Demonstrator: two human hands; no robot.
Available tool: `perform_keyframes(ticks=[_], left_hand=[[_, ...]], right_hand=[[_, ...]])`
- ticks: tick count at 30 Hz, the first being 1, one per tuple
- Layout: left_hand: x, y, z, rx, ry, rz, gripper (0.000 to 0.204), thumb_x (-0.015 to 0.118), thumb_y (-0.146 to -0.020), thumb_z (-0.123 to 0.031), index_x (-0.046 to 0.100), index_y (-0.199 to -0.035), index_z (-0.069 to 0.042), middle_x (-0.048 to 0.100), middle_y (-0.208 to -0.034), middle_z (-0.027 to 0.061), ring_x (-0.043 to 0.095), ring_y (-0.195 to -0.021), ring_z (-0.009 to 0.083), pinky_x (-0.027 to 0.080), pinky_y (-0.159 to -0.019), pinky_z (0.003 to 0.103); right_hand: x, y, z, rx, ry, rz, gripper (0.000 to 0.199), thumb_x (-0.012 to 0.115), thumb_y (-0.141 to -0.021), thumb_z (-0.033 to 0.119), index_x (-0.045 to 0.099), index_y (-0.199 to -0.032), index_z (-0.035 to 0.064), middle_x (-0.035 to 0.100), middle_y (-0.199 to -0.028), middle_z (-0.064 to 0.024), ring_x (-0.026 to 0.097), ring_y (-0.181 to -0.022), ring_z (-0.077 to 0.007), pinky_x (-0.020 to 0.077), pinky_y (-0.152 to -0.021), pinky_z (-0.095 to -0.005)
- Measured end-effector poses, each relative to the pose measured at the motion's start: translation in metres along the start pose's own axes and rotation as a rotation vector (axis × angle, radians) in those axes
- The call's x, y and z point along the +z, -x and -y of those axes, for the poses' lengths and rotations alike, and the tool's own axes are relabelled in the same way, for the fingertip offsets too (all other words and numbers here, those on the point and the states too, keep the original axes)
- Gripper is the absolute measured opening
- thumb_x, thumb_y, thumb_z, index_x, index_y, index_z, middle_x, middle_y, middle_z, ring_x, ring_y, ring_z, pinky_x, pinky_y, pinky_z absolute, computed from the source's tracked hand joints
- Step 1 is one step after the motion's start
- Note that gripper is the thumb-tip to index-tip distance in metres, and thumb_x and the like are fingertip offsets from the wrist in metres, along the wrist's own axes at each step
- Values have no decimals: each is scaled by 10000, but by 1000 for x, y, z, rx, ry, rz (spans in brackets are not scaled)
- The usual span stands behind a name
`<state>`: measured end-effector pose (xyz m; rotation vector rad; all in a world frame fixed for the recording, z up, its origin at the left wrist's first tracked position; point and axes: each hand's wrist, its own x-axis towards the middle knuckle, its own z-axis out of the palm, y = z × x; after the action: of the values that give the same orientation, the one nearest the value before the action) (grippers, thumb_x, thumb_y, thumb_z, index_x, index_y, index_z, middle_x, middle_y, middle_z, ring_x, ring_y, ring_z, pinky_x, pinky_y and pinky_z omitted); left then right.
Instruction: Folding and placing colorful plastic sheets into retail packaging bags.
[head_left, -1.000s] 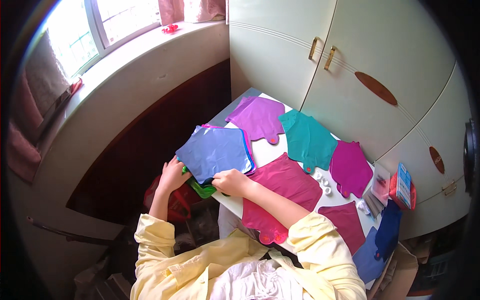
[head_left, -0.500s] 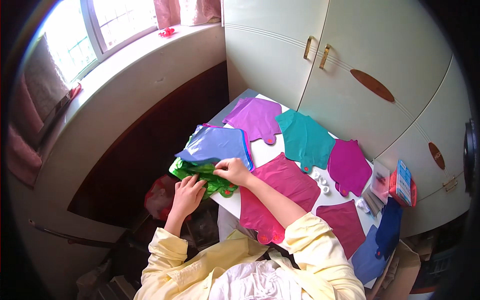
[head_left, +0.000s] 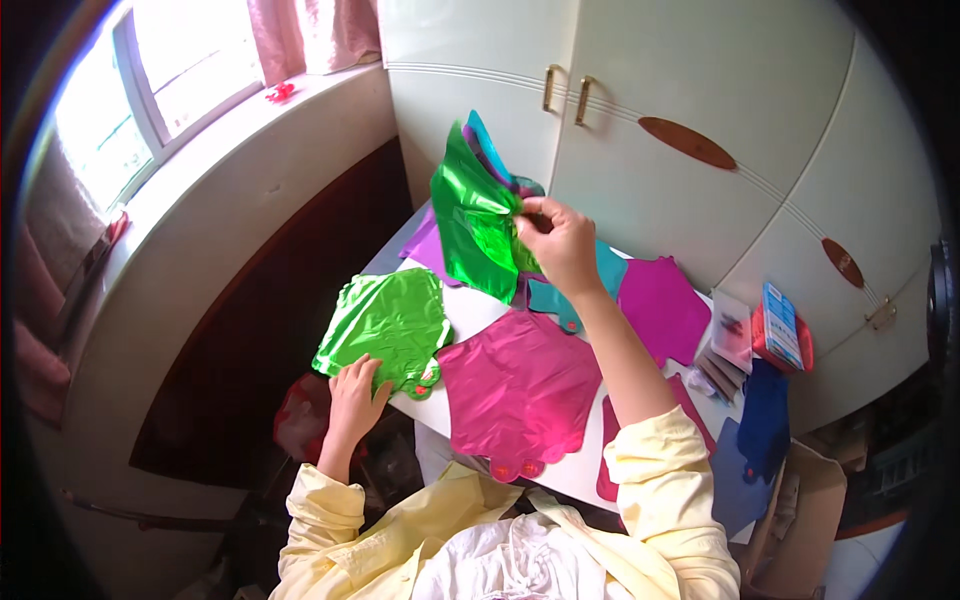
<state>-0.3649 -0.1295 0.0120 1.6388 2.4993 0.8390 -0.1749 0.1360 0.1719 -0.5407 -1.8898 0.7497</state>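
Note:
My right hand (head_left: pixel 562 240) is raised above the back of the table, its thumb and fingers pinching a bunch of thin, shiny foil pieces (head_left: pixel 470 215). Green faces outward, with purple and blue edges showing behind. At the table's left corner lies a pile of bright green foil pieces (head_left: pixel 390 315) with rounded tabs bearing red spots. My left hand (head_left: pixel 355 400) rests on the near edge of that pile, fingers apart and gripping nothing. A large pink foil piece (head_left: pixel 520 385) lies flat between my arms.
Around the white table lie a purple piece (head_left: pixel 428 245), a teal piece (head_left: pixel 609 268), a magenta piece (head_left: pixel 662 308), a dark pink piece (head_left: pixel 608 455) and a navy piece (head_left: pixel 765 420). A red basket (head_left: pixel 803 350) stands at right, near an open cardboard box (head_left: pixel 815 500). Cupboards (head_left: pixel 690 80) border the back.
My right hand has lifted the bunch off the left pile and carried it up and to the right. Bright green pieces now lie uncovered there. My left hand stays at the pile.

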Motion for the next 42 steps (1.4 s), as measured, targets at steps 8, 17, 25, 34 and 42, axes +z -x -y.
perform_keyframes(ticks=[8, 17, 25, 34, 42], left_hand=[[6, 30, -131, -145, 1974, 404, 569, 460, -950, -453, 369, -1380, -92, 440, -1386, 93, 491, -1218, 252, 429, -998, 409], [64, 87, -118, -798, 1630, 268, 192, 559, -880, -22, 522, -1067, -45, 603, -883, 49, 621, -783, 168, 524, -720, 329], [43, 85, -166, -468, 1698, 234, 295, 492, -877, 62, 555, -1165, 38, 626, -1138, 128, 617, -1028, 224, 478, -919, 358], [128, 92, -275, -258, 1508, 750, 259, 535, -915, -36, 572, -1166, 16, 636, -1056, 31, 561, -952, 115, 445, -860, 267], [170, 90, -283, -214, 1282, 810, 308, 526, -930, -69, 513, -1225, 17, 618, -1045, 51, 544, -914, 124, 454, -823, 264]], right_hand=[[-24, 155, 66, -760, 721, 416, 103, 611, -664, 116, 583, -743, 56, 626, -829, -124, 637, -785, -210, 523, -599, -284], [-14, 274, 43, -523, 519, 538, 233, 633, -740, 174, 600, -913, 21, 614, -1107, -205, 626, -1022, -293, 519, -874, -345], [-176, 276, 23, 86, 544, 196, 335, 693, -811, 176, 621, -1110, 42, 597, -1205, -155, 585, -1117, -298, 499, -910, -374], [-321, 291, -5, 465, 559, -202, 262, 510, -930, 61, 586, -1170, -11, 648, -1087, -164, 631, -1028, -238, 494, -835, -308], [-347, 293, -65, 575, 488, 60, 303, 577, -894, 165, 593, -1137, -16, 618, -1137, -192, 624, -1006, -316, 494, -844, -342]])
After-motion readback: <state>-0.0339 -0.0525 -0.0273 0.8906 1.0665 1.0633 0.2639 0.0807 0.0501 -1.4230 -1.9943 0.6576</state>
